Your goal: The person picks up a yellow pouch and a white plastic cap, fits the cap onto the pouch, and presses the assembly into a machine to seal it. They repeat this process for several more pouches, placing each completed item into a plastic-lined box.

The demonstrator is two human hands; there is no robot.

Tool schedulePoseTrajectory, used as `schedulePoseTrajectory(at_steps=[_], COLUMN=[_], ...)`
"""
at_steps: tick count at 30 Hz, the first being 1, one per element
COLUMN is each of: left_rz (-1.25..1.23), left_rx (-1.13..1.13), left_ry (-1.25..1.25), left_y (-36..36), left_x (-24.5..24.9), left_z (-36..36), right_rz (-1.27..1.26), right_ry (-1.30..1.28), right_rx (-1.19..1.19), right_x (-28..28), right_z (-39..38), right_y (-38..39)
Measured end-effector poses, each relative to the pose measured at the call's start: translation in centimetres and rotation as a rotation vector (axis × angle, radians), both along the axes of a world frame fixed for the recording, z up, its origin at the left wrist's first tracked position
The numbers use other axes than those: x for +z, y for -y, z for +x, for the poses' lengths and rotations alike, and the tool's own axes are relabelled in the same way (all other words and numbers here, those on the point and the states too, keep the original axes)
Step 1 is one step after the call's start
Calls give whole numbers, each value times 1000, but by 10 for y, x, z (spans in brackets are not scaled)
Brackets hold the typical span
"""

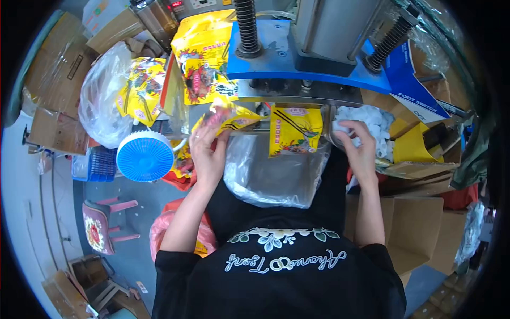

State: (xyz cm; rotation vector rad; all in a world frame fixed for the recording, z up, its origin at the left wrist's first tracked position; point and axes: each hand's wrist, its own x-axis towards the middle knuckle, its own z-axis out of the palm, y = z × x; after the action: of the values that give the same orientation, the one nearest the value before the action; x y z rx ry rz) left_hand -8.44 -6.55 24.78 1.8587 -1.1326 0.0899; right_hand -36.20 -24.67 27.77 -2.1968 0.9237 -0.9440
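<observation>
My left hand (209,151) is closed on a yellow printed pouch (239,118), tilted at the edge of the press bed. A second yellow pouch (295,130) lies flat between my hands, its upper edge near the press. To its right, my right hand (361,151) has thumb and fingers curled together around something small and whitish. Beside those fingers is a heap of small white packets (372,125), too blurred to name exactly. A clear plastic sheet or bag (271,175) hangs over my lap below the pouches.
A blue press (297,53) with springs stands ahead. More yellow pouches (204,80) are at the left, near a blue fan (145,156) and a blue basket (101,162). Cardboard boxes (409,228) flank the right; a stool (101,226) stands lower left.
</observation>
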Motion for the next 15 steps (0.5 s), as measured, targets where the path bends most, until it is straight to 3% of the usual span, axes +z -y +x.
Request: schedulePoseTrajectory(at_steps=[1,4,10,13,15], left_rz=[-43,-6,71,185,191], left_rx=[-70,-248,-454,-455,-439], left_ry=[-248,-554,-576,-723,-816], left_y=[0,-2,-10,-9,0], left_x=[10,5,-42,-52,-52], left_z=[-15,-46,-72,-75,-75], right_rz=[-29,-128,-4,322,360], right_ry=[34,-41,-284,-151,-130], right_rx=[37,226,516,529,400], right_x=[6,27,31,10,0], right_z=[6,21,32,36,36], right_y=[-5,-18,-31,-29,-24])
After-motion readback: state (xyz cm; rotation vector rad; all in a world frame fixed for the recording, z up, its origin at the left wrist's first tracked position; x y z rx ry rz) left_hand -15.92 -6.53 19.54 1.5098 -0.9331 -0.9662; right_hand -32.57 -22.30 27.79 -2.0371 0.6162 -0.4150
